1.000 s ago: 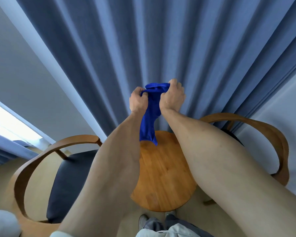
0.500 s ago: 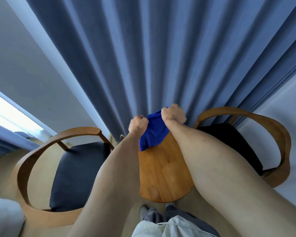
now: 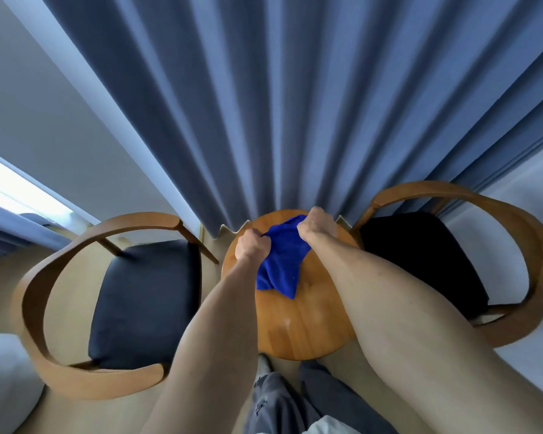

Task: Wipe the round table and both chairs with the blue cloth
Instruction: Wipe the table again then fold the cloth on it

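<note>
Blue cloth (image 3: 279, 264) hangs bunched over the round tabletop (image 3: 298, 327) toward its twelve-o'clock edge, gripped by left hand (image 3: 251, 249) and right hand (image 3: 318, 225), so wiping looks barely begun, with chairs at nine (image 3: 145, 302) and three o'clock (image 3: 420, 261) untouched.

i see both fists — left hand (image 3: 251, 247), right hand (image 3: 316, 224) — gripping the blue cloth (image 3: 281, 264) over the round table (image 3: 298, 327), chairs flanking it.

Both forearms cover parts of the round table (image 3: 298, 327), and the right one hides the inner edge of the right chair (image 3: 420, 261). The fingers of both hands (image 3: 252, 247) are buried in the blue cloth (image 3: 282, 264).
</note>
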Demonstrator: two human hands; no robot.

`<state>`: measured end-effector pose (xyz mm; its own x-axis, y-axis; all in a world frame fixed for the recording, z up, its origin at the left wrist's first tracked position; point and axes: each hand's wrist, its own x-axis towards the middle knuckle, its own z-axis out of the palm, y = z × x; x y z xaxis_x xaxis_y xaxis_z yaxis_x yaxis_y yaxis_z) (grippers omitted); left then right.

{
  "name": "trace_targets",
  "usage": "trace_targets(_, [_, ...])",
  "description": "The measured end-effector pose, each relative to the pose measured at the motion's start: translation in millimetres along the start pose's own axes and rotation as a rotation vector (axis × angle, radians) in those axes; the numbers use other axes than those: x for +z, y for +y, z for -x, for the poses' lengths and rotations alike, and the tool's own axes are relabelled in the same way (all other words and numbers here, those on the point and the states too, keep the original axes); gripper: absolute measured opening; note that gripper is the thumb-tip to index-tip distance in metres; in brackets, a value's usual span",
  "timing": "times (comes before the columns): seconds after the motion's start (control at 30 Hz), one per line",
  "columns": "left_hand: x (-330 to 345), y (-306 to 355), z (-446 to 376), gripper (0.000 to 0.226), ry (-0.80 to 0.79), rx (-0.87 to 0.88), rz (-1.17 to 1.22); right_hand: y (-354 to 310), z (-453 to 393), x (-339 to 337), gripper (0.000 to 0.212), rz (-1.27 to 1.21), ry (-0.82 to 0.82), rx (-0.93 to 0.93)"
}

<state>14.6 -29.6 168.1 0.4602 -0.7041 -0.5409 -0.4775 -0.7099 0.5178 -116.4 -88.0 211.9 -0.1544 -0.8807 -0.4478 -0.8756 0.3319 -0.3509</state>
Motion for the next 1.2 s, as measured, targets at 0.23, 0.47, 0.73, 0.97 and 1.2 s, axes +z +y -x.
trace_targets(0.23, [68.9, -32.6, -79.5, 0.054, 0.072, -0.044, 0.011, 28.6, -82.7, 92.1, 0.057, -0.059, -0.068, 0.047])
trace_targets(0.47, [169.6, -138.1, -128.1, 0.042, -0.009, -0.404, 0.046, 86.0, -104.6, 245.5, 0.012, -0.085, -0.37, 0.297])
trace_targets(0.73, [231.2, -235.8, -169.5, 0.029, 0.063, -0.486, 0.28, 123.2, -115.9, 357.9, 0.073, -0.263, -0.248, 0.511])
trace_targets(0.97, [245.3, -230.5, -170.5, 0.016, -0.065, -0.44, 0.655, 125.6, -101.6, 376.7, 0.037, -0.33, -0.289, 0.523])
trace_targets(1.2, [199.8, -196.5, -128.0, 0.03, 0.008, -0.449, 0.718, 103.8, -72.0, 319.0, 0.034, -0.725, -0.115, 0.639])
